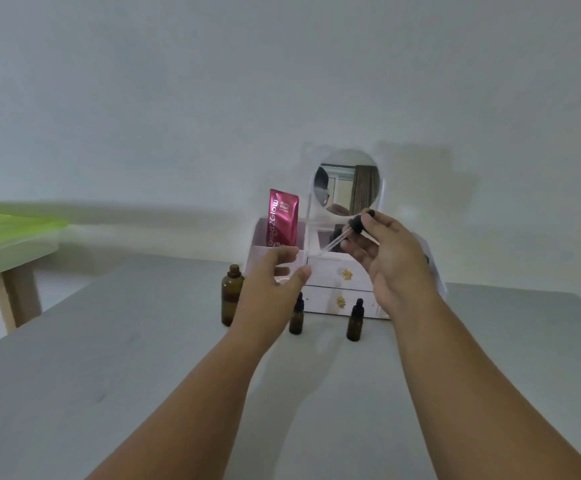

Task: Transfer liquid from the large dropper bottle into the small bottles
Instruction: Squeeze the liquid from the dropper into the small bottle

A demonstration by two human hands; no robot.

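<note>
Right hand point(391, 261), centre-right of frame, pinches dropper point(346, 233) by its black bulb; glass tip slants down-left. Left hand point(275, 282) spread, empty, at centre. Large bottle point(232, 296) uncapped on table point(143, 358), left of centre. Two capped small bottles point(296, 315) point(355, 320) just right of it.

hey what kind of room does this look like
Probably a bedroom or dressing corner at home: a small white drawer organiser with a round mirror, a pink cosmetic sachet and amber dropper bottles on a plain table.
</note>
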